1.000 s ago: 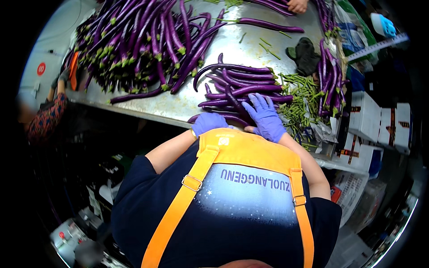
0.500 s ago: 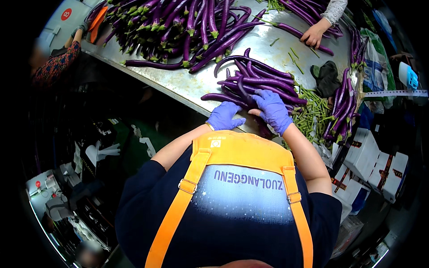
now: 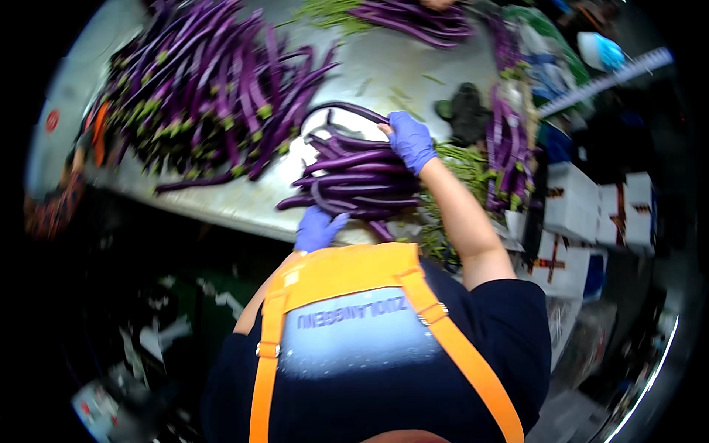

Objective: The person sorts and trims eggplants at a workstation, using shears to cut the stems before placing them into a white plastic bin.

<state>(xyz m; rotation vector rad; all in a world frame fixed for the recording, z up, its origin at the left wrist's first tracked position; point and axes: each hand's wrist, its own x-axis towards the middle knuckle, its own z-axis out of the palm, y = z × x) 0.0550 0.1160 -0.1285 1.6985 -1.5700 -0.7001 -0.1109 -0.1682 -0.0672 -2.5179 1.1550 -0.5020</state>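
A small pile of long purple eggplants [image 3: 362,179] lies side by side on the metal table before me. At its far side, my right hand [image 3: 410,140], in a purple glove with the thumb tip bare, closes on the right end of a long curved eggplant [image 3: 346,108]. By the pile's near left edge is my left hand [image 3: 316,229], gloved too, thumb and fingers apart, holding nothing. Some of its fingers are hidden, and the picture is slightly smeared.
A big heap of eggplants [image 3: 221,88] covers the table's [image 3: 255,214] left side. Cut green stems [image 3: 467,166] lie right of the pile, beside a dark glove [image 3: 467,112] and bundled eggplants [image 3: 509,148]. White boxes [image 3: 572,199] stand at right. Another person's sleeve [image 3: 59,210] shows far left.
My right hand has moved from the pile's near side to the far eggplant's end. My left hand stays by the near edge, and the whole view has shifted.
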